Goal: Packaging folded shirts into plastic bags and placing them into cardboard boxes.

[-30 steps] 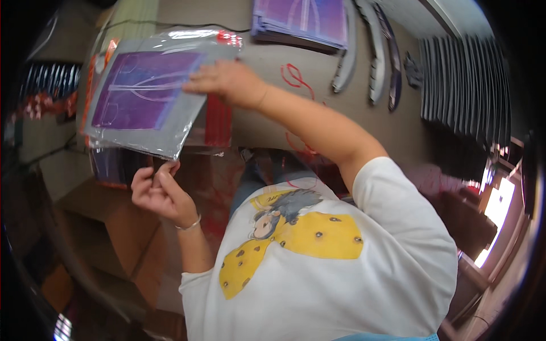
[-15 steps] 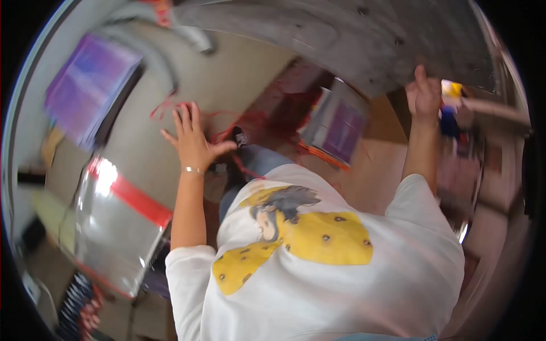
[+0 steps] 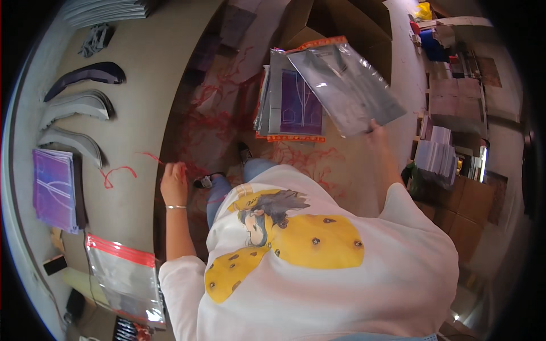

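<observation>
My right hand grips the lower edge of a clear plastic package with a flat grey item inside. The package is tilted, and its upper left part overlaps a stack of similar bagged packages with purple printed panels and orange edges. At the left table's edge, my left hand is closed, its fingers curled. A thin red strip runs from those fingers out over the tabletop; the fingertips themselves are partly hidden.
On the left table lie curved grey and dark pieces, a purple-printed stack and clear bags with a red band. Red strips litter the floor. An open cardboard box stands beyond the stack; shelved boxes line the right.
The package in my right hand has come down from close in front of the camera to the stack. My left hand, spread before, has closed. The view has turned.
</observation>
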{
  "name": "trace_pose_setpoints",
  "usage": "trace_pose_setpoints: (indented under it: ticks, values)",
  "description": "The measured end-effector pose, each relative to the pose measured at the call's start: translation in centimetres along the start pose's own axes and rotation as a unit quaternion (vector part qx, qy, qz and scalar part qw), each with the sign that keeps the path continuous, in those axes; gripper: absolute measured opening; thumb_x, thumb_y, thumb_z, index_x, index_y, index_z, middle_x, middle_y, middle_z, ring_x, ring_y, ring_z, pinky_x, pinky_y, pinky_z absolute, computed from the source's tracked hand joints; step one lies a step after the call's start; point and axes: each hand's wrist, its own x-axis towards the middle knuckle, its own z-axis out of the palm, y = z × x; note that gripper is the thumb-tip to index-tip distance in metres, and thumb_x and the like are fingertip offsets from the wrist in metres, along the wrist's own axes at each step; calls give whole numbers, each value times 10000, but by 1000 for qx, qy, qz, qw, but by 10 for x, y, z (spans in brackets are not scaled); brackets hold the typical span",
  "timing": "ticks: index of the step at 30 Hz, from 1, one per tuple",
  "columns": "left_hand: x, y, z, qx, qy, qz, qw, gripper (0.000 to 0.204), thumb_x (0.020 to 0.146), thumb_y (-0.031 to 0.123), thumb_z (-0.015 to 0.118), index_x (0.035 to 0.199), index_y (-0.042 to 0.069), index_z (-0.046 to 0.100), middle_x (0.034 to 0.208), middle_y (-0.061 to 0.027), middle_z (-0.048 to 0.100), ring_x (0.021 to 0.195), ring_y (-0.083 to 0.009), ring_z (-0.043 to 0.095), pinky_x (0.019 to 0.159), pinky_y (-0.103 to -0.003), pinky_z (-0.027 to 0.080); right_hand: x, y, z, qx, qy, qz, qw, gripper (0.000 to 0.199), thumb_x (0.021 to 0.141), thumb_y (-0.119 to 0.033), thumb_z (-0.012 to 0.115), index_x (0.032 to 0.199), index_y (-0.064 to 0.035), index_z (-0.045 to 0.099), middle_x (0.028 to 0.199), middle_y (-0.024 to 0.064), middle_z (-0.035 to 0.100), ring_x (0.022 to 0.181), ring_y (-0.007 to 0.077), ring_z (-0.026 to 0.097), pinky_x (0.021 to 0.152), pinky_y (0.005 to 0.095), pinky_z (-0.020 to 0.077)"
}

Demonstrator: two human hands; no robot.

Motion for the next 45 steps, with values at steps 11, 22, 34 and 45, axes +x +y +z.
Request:
trace_pose_setpoints:
  ticks: [11,22,34,45]
  values:
    - [-371,-29,49,-627,242,-689,269,218,919,286,542,825,93,574,637,-50,591,587,-174,579,545,-321,501,62,198,110,-56,-86,315,944,405,930,-98,474,1295,28,352,1294,246,385,1072,393,545,903,462,500]
    - [-420,105,-52,-750,312,-383,440,472,943,331,496,1338,83,429,1263,-108,537,1149,-279,529,923,-434,468,-55,72,335,-510,-533,-68,672,314,868,-139,571,1165,-41,543,928,67,630,792,163,626,638,305,522]
    - [-309,-61,70,-619,200,-612,450,383,908,339,538,1182,72,517,1142,-118,585,1034,-252,567,851,-410,480,-305,-204,589,22,-538,-432,723,175,886,-136,592,1008,-12,605,791,61,647,615,105,616,511,211,477]
    - [-248,-119,29,-591,204,-605,494,328,876,346,576,1039,63,598,1031,-128,629,928,-227,603,784,-388,490,-303,-368,715,305,-479,-271,778,159,851,-31,638,939,24,518,806,131,627,740,251,642,698,368,590]
